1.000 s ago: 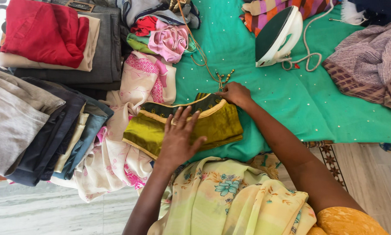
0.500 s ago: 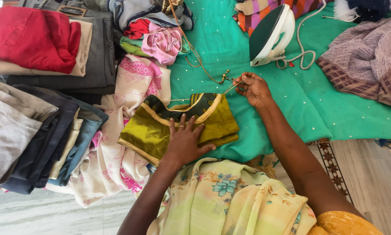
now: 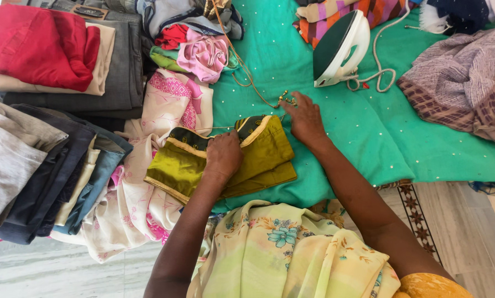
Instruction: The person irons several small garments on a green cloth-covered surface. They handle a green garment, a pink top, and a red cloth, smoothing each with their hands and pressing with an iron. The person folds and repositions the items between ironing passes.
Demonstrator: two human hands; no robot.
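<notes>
A folded olive-green blouse (image 3: pixel 264 157) with a dark, gold-trimmed neckline lies on the green cloth (image 3: pixel 368 127). My left hand (image 3: pixel 223 153) rests on the blouse's middle with the fingers curled in against the neckline edge. My right hand (image 3: pixel 303 117) lies just right of the blouse's top corner, fingers down on the green cloth by the beaded end of a thin gold tie cord (image 3: pixel 258 88). Whether the fingers pinch the cord is hidden.
A white iron (image 3: pixel 341 47) stands on its heel at the top with its coiled cord (image 3: pixel 377 77). Stacks of folded clothes (image 3: pixel 49 138) fill the left. A cream-and-pink printed cloth (image 3: pixel 170 116) lies beside the blouse. A brown checked fabric (image 3: pixel 462 83) lies right.
My left hand went from flat with spread fingers to curled on the neckline. My right hand lifted the cord end, then came back down onto the cloth beside the blouse's corner.
</notes>
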